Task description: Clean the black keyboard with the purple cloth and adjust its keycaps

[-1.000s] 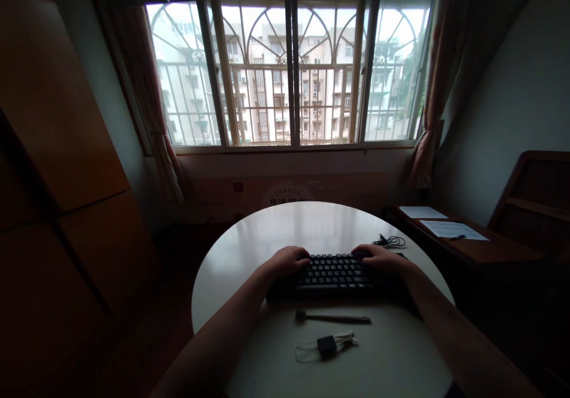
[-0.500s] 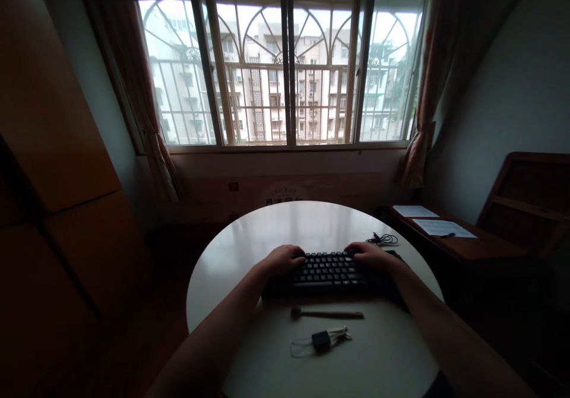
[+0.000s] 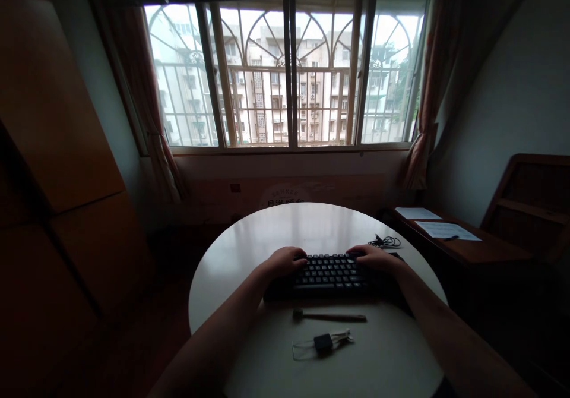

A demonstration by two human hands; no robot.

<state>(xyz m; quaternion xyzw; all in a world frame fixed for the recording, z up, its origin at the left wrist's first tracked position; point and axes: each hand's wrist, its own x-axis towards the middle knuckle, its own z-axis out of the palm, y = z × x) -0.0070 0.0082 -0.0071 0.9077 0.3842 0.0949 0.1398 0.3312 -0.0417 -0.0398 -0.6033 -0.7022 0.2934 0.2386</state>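
While both grips [image 3: 286, 261] [image 3: 375, 258] clasp a keyboard [image 3: 332, 274], a round table [image 3: 303, 226] faces the window [image 3: 288, 77].

Barred window [image 3: 291, 98] (curtains [image 3: 161, 154] tied back) — bright against dim walls [image 3: 507, 113].

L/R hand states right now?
Left hand: on the left part of the black keyboard; gripping or just resting, can't tell.
Right hand: on its right part; grip can't be told either.

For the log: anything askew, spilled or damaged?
Nothing stands out. Left hand and right hand are on the keyboard; brush and wire-looped tool lie before it, cable behind. No spill or damage visible.
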